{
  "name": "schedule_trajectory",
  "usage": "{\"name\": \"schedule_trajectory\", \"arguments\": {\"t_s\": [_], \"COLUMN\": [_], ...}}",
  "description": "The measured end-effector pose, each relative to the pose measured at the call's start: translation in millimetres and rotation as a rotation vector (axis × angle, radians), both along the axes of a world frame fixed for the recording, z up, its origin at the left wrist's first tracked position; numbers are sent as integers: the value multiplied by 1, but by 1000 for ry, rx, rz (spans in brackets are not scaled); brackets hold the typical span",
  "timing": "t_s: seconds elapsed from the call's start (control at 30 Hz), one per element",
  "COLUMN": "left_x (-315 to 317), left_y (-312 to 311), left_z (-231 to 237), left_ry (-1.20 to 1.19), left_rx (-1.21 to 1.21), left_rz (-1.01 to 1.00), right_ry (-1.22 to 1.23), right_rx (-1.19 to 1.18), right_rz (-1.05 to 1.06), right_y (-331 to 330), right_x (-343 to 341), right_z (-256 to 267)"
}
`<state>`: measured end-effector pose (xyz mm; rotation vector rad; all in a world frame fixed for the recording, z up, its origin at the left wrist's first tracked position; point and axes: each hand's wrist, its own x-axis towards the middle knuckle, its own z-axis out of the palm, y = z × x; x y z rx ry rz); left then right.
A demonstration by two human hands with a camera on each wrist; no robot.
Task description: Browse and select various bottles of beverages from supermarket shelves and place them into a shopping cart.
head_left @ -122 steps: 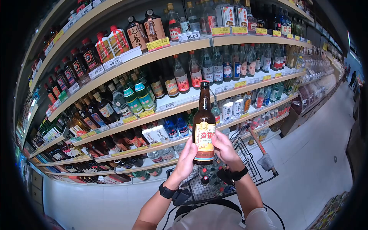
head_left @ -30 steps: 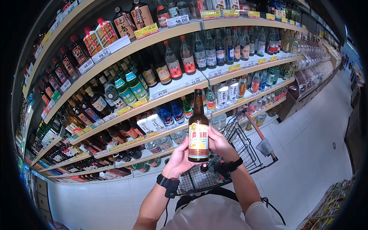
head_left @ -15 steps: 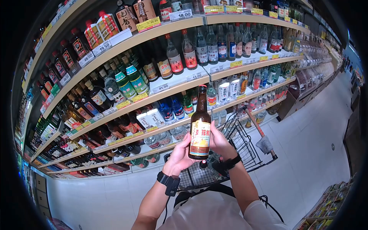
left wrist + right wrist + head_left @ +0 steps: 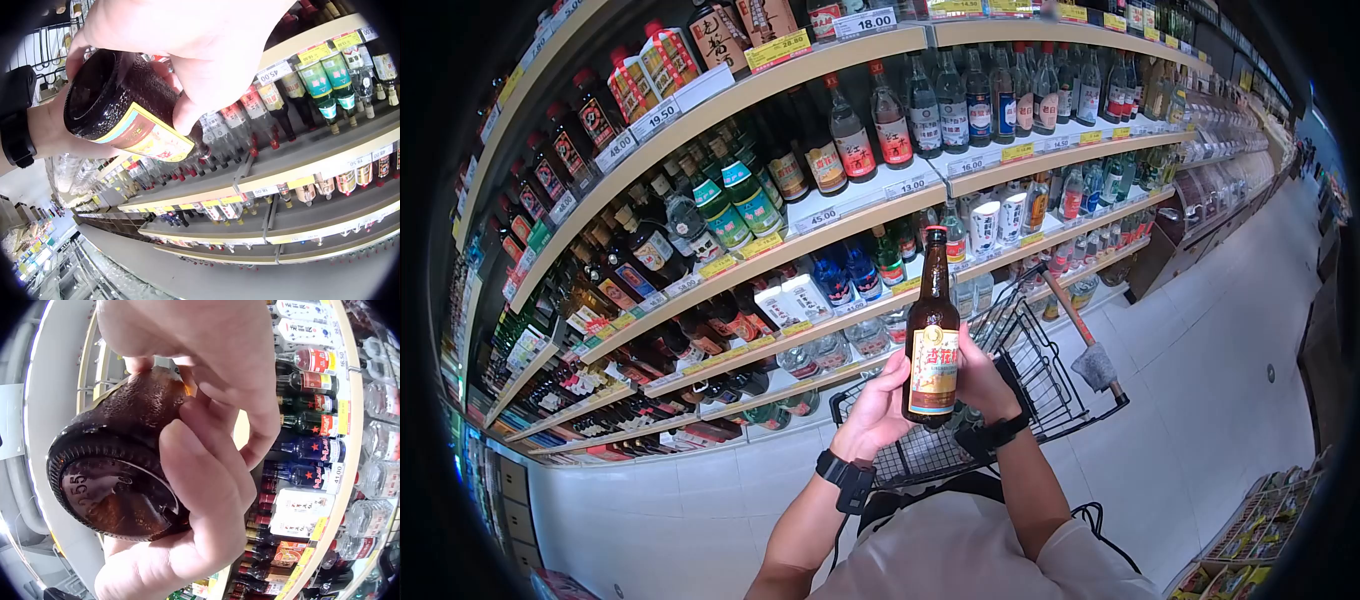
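Note:
A dark brown bottle (image 4: 936,315) with a red cap and a yellow, red and white label stands nearly upright between both hands in the head view, its label facing the head camera. The left hand (image 4: 872,408) grips its lower left side. On the lower right side, the right hand (image 4: 988,384) holds it, its fingers partly hidden behind the glass. Thumb and fingers of the left hand (image 4: 194,44) wrap the bottle (image 4: 144,94) in the left wrist view. The right wrist view shows the bottle's ridged base (image 4: 112,494) close up, with fingers around the glass.
Curved shelves (image 4: 850,215) full of bottles and boxes with price tags fill the left and centre. A black wire cart (image 4: 1050,400) holding bottles is just below the hands. Pale floor (image 4: 1190,350) lies at right, with a rack of packets (image 4: 1260,520) lower right.
Compared with about four seconds ago, the bottle is a little lower and the left thumb has moved off the label's front to its side. In the last half second the bottle shifted slightly right.

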<state>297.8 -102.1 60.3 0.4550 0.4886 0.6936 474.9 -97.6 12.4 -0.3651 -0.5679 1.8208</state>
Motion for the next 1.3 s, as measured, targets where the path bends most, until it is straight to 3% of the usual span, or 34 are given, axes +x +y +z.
{"name": "schedule_trajectory", "arguments": {"t_s": [0.4,0.8,1.3], "left_x": [-6,-14,-12], "left_y": [1,2,-3], "left_z": [-15,-32,-25], "left_ry": [-141,-245,-86], "left_rx": [-197,-173,-203], "left_rz": [-98,-87,-43], "right_ry": [-101,-59,11], "right_rx": [-3,13,-99], "right_rz": [-29,-48,-29], "right_y": [1,3,3], "right_x": [-3,-11,-23], "right_z": [11,-2,6]}}
